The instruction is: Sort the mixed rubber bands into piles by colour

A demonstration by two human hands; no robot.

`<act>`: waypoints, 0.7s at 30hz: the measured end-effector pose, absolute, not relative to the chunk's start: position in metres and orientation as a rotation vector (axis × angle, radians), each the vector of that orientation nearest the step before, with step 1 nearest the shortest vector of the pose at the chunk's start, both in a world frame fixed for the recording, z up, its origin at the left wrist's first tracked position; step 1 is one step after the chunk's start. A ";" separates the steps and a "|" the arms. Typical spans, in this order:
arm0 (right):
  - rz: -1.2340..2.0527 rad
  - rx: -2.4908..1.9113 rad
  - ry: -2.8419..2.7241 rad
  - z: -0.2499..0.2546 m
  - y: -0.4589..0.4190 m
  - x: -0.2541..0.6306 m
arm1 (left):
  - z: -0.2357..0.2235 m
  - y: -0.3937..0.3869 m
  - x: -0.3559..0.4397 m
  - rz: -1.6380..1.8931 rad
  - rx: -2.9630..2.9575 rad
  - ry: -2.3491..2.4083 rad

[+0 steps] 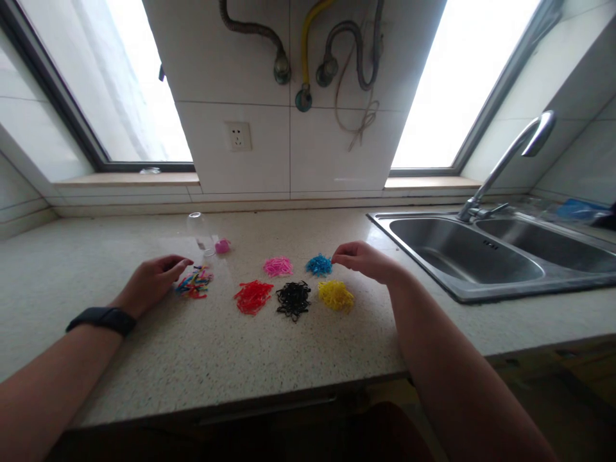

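Note:
My left hand, with a dark band on its wrist, is at the left edge of a mixed-colour pile of small rubber bands. Its thumb and fingers are closed together; whether they pinch anything is too small to tell. My right hand reaches in from the right, fingertips pinched at the edge of the blue rubber bands. What is between them is hidden. Nearby lie separate piles of pink bands, red bands, black bands and yellow bands.
Behind the mixed pile stands a clear plastic container, with a pink lid-like piece beside it. A steel double sink with a faucet is set into the speckled countertop at right. Hoses and a socket are on the tiled wall.

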State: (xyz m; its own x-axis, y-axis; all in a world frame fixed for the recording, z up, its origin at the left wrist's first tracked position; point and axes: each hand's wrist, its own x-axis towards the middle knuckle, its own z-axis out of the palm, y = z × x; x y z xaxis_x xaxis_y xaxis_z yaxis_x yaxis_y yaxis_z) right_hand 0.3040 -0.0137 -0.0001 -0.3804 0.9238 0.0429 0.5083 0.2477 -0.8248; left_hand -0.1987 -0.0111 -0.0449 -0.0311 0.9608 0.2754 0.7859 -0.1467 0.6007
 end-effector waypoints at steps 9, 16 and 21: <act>0.628 -1.449 -1.881 -0.029 0.020 0.303 | -0.039 -0.014 -0.191 0.962 2.013 1.853; 0.553 -1.488 -1.849 -0.029 0.028 0.306 | -0.046 -0.007 -0.197 0.958 2.046 1.854; 0.579 -1.512 -1.828 -0.031 0.030 0.307 | -0.050 -0.001 -0.201 0.852 2.105 1.971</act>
State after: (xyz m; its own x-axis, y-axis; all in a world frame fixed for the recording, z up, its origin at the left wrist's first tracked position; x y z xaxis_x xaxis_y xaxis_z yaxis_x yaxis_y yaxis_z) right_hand 0.3065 0.0300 -0.0314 -0.0881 0.9707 0.2235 0.6652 0.2243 -0.7122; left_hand -0.2012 -0.0013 -0.0496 -0.0153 0.9515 0.3072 0.8757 -0.1356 0.4634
